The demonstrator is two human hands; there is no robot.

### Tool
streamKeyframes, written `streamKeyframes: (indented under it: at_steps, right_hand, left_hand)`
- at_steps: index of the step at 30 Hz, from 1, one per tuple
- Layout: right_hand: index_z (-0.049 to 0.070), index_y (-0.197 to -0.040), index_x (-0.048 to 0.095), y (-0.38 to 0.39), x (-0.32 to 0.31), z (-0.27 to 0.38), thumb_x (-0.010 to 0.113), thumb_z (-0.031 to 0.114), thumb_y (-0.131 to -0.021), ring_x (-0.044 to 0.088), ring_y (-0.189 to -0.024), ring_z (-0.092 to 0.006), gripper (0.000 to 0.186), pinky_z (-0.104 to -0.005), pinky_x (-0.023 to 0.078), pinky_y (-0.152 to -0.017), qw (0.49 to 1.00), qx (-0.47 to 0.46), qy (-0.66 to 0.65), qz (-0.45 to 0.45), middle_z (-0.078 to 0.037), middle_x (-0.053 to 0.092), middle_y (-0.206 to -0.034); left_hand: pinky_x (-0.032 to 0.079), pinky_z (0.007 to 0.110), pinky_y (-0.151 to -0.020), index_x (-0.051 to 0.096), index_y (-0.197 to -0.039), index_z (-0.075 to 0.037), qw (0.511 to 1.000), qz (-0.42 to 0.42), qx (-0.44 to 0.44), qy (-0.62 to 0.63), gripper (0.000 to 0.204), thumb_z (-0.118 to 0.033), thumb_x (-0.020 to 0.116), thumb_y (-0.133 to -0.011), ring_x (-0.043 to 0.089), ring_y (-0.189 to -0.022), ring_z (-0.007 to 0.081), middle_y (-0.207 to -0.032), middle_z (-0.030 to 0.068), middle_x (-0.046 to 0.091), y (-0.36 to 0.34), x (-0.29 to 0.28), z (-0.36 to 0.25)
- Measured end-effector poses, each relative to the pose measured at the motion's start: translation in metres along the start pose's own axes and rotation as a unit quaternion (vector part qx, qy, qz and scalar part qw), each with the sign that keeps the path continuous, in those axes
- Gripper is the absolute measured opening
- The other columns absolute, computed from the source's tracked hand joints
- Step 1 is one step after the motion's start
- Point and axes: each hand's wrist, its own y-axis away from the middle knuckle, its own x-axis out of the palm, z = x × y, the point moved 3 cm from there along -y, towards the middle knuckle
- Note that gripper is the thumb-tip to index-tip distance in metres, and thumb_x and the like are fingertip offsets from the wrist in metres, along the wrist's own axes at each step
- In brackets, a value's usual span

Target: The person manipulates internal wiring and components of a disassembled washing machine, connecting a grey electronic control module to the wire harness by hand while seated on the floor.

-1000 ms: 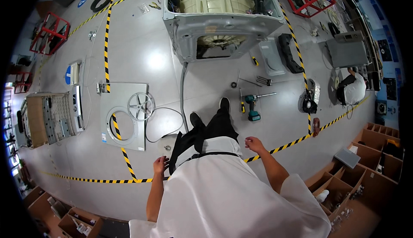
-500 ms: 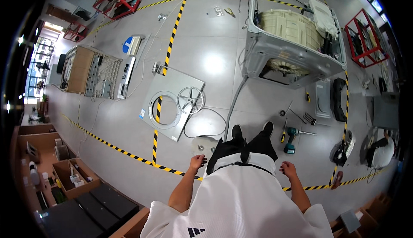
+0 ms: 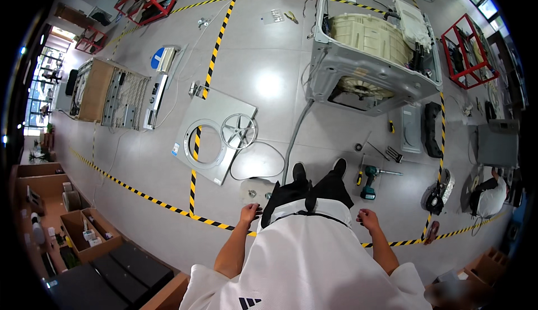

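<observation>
My left hand (image 3: pixel 250 213) hangs at my left side, empty, its fingers loosely bent and apart. It is nearest to some small metal parts (image 3: pixel 252 193) on the floor. My right hand (image 3: pixel 367 219) hangs at my right side, also empty with loosely bent fingers, below a teal cordless drill (image 3: pixel 369 182) with a long bit. Beside the drill lies a yellow-and-black screwdriver (image 3: pixel 360 176). Ahead to the left, a spoked pulley wheel (image 3: pixel 239 131) rests on a grey washing machine front panel (image 3: pixel 217 171) with a round opening. A thin drive belt (image 3: pixel 282 164) loops beside it.
An opened washing machine cabinet (image 3: pixel 376 66) lies ahead right, its grey hose (image 3: pixel 297 133) trailing toward my feet. Striped floor tape (image 3: pixel 212 63) marks the area. A person (image 3: pixel 491 195) crouches at far right. Cardboard boxes (image 3: pixel 92 237) stand lower left; a red rack (image 3: pixel 469 52) stands right.
The whole scene has shifted slightly left in the picture as my head moved. Both hands still hang empty at my sides; the floor items keep their places.
</observation>
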Motion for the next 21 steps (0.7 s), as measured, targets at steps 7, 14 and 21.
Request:
streamKeyframes:
  at_steps: [7,14,21]
  right_hand:
    - [0.003,-0.118,0.056,0.002,0.01,-0.011,0.052,0.024,-0.093,0.065,-0.08,-0.016,0.033,-0.0286,0.05,-0.067,0.999,-0.002,-0.031,0.011,-0.009,0.064,-0.096]
    - [0.002,-0.115,0.058,-0.006,0.005,-0.013,0.054,0.024,-0.091,0.065,-0.078,-0.0155,0.032,-0.0274,0.05,-0.065,1.0,-0.021,-0.009,0.001,-0.009,0.065,-0.094]
    - [0.002,-0.114,0.058,-0.005,0.01,-0.017,0.055,0.024,-0.09,0.066,-0.078,-0.0144,0.032,-0.0258,0.049,-0.064,1.0,-0.012,-0.018,-0.008,-0.007,0.065,-0.092]
  left_hand:
    - [0.051,0.032,-0.072,0.06,-0.106,-0.004,1.0,-0.005,0.0,-0.009,0.032,-0.031,0.054,-0.09,0.066,-0.085,0.0184,-0.097,0.0077,0.067,-0.002,-0.002,-0.005]
    - [0.051,0.029,-0.067,0.061,-0.108,-0.004,0.999,-0.009,0.015,-0.029,0.032,-0.03,0.054,-0.09,0.064,-0.078,0.0163,-0.093,0.0072,0.067,0.009,0.005,-0.013]
    - [0.049,0.027,-0.063,0.062,-0.108,-0.004,0.998,-0.006,0.042,-0.051,0.033,-0.031,0.053,-0.091,0.06,-0.073,0.0144,-0.093,0.0064,0.066,0.005,0.002,-0.012]
